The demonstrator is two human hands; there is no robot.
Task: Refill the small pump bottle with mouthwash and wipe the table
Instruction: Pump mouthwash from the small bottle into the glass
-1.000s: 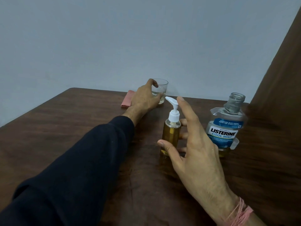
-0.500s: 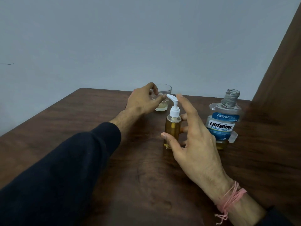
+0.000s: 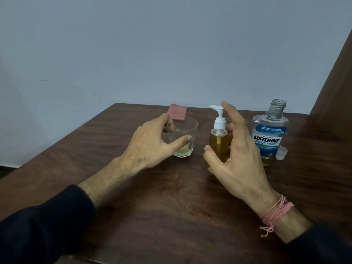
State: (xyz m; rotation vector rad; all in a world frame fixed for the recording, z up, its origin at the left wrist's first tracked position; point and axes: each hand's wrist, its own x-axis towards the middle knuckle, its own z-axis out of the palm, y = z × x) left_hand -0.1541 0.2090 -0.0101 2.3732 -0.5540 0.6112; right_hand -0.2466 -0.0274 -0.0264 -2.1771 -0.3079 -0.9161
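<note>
The small amber pump bottle with a white pump (image 3: pixel 219 141) is loosely cupped by the spread right hand (image 3: pixel 236 159) mid-table; the short clear glass (image 3: pixel 183 139) is bracketed, fingers spread, by the left hand (image 3: pixel 150 143). The uncapped Listerine bottle (image 3: pixel 269 138) stands towards the dark wooden table's (image 3: pixel 171 216) right edge, a folded pink cloth (image 3: pixel 177 114) at the far edge.

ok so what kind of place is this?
Probably a plain room at home, staged for the task, not a bathroom: a bare wooden table against a blank pale wall, holding only a mouthwash bottle, pump bottle, glass and pink cloth.
</note>
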